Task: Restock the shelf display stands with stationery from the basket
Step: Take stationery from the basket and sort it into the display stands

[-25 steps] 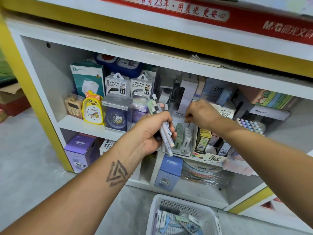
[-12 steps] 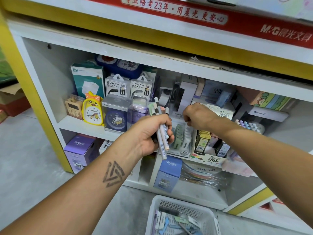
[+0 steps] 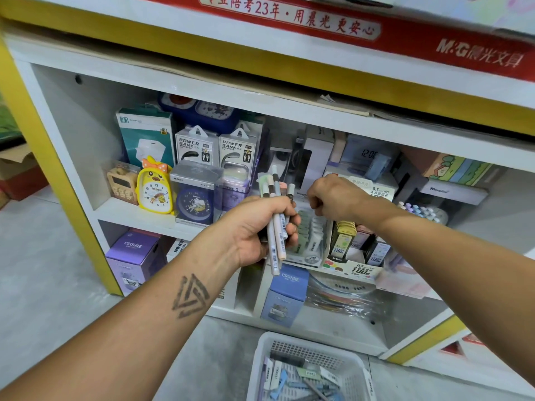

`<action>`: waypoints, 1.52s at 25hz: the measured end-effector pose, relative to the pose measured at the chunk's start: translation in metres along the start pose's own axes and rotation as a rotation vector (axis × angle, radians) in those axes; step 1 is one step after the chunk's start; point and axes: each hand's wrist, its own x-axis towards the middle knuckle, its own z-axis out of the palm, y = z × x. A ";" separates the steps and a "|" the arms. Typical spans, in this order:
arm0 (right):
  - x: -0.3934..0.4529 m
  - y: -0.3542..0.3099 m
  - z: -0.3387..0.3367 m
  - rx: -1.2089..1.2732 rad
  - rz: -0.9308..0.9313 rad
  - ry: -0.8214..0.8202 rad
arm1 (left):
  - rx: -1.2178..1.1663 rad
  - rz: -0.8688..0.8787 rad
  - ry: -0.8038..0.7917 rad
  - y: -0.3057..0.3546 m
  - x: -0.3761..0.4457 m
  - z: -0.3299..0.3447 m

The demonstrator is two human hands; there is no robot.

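A bundle of slim pastel pens with barcode stickers (image 3: 276, 227) stands nearly upright in the left hand (image 3: 257, 230), whose fingers are curled tight round the barrels, the caps poking up above the knuckles and the lower ends hanging below the palm. Just right of that bundle, the right hand (image 3: 335, 199) is bunched into a loose fist, knuckles up, fingers bent down over the tiered white display stand of small lead refill packs (image 3: 311, 241); whether it pinches anything I cannot tell from here. That stand sits behind and right of the pens, on the middle board of the white shelf unit with yellow edging (image 3: 52, 157), and touching its right side is a second stand of green and dark refill cases marked 0.7 (image 3: 351, 247). Left of the pens on the same board stand a round blue alarm clock in a clear box (image 3: 195, 201) and a yellow duck-shaped clock (image 3: 155, 188), with two white power bank boxes (image 3: 217, 147) behind them. Below the pens, on the lower board, is a blue carton marked CRUHRE (image 3: 285, 293). Well below them, on the grey floor, sits the white perforated plastic basket (image 3: 351, 369), holding more wrapped stationery.
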 end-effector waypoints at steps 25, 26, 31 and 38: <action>-0.133 0.026 -0.028 1.646 0.497 0.198 | 0.133 -0.204 -0.389 -0.042 0.027 0.073; -0.140 0.034 -0.026 1.657 0.530 0.257 | 0.159 -0.209 -0.394 -0.047 0.029 0.081; -0.161 0.067 -0.008 1.600 0.624 0.488 | 0.211 -0.217 -0.397 -0.067 0.040 0.103; -0.157 0.094 0.008 1.517 0.631 0.631 | 0.228 -0.255 -0.285 -0.076 0.050 0.100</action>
